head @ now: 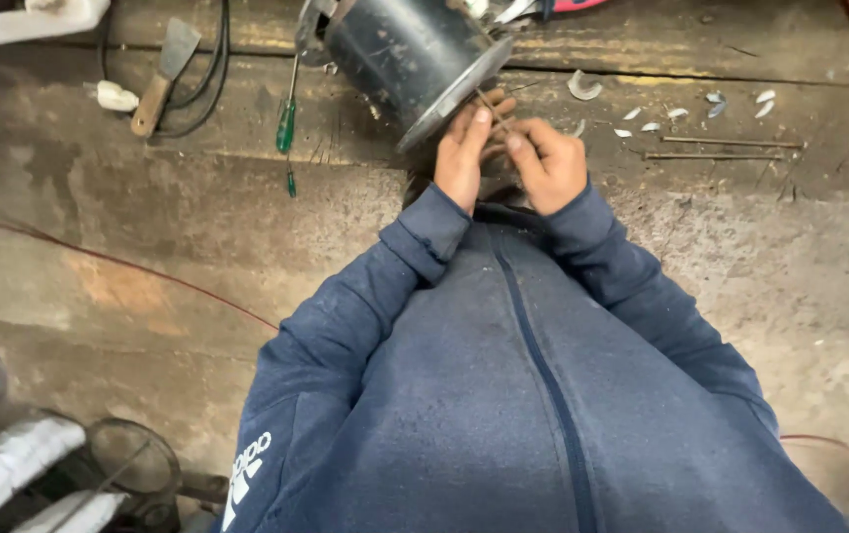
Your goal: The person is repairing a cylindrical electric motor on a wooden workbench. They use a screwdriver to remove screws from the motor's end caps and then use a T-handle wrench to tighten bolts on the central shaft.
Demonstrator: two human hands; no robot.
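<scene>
Two hands meet at the open mouth of a large black cylindrical metal motor housing (407, 51), which lies tilted on the worn wooden workbench (197, 197), its long axis running up and to the left, away from the person. The left hand (464, 153) sits nearest its silver rim, fingers curled narrow; the right hand (551, 163) joins it, both pinching a thin brownish wire (492, 109) just below that rim.

Rough, stained concrete floor (148, 257) spreading under flat daylight, worn wooden planks (642, 39) running across the far edge, thin red wire (148, 271) trailing over the concrete, black cable (215, 59) looping on the planks, pale chips (711, 104) lying scattered
</scene>
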